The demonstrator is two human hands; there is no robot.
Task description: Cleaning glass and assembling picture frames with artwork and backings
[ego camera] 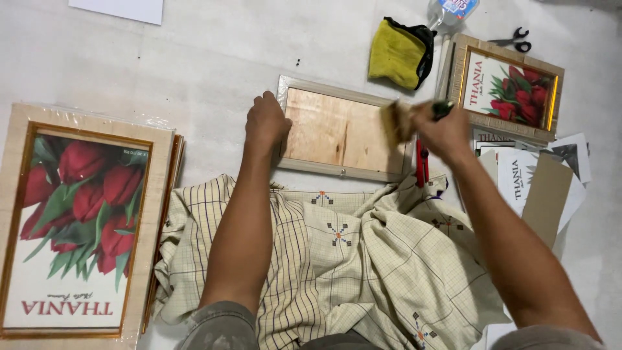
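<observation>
A small picture frame (343, 133) lies face down on the pale floor, its plywood back showing. My left hand (265, 122) rests closed on the frame's left edge and holds it down. My right hand (440, 126) grips a brush (396, 120) by its dark handle; the blurred bristles hover over the right end of the plywood back. A checked cream cloth (363, 253) covers my lap just below the frame.
A stack of large frames with a red tulip print (78, 220) lies at the left. A smaller tulip frame (508, 87), loose prints and cardboard (544, 181) sit at the right. A yellow rag (398, 52), scissors (515, 39), a bottle (450, 10) and a red tool (422, 165) are nearby.
</observation>
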